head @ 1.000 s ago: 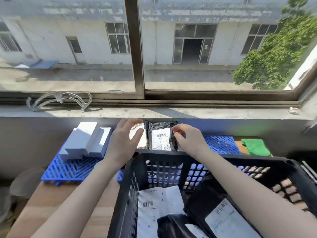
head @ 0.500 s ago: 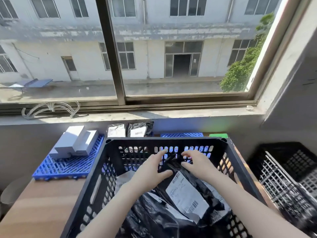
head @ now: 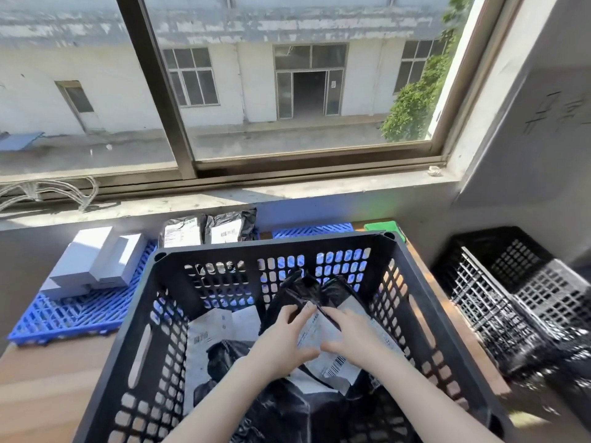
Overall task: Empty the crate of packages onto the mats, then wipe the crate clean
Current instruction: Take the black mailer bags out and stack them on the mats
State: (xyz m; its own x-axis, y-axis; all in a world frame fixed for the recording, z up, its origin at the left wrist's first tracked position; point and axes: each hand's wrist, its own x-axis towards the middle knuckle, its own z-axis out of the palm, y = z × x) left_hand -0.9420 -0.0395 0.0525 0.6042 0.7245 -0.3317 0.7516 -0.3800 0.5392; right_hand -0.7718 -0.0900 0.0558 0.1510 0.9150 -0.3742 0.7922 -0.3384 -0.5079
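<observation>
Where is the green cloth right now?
In the head view, the green cloth lies far right, just behind the far right corner of the black plastic crate, immediately right of the blue lattice mat.

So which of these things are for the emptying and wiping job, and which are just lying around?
For the job:
black crate
labelled black package, gripped by left hand and right hand
white package in the crate
blue mats
white boxes and two black packages on the mats
green cloth

Just lying about:
spare black crates at right
wire hangers on the windowsill
</observation>
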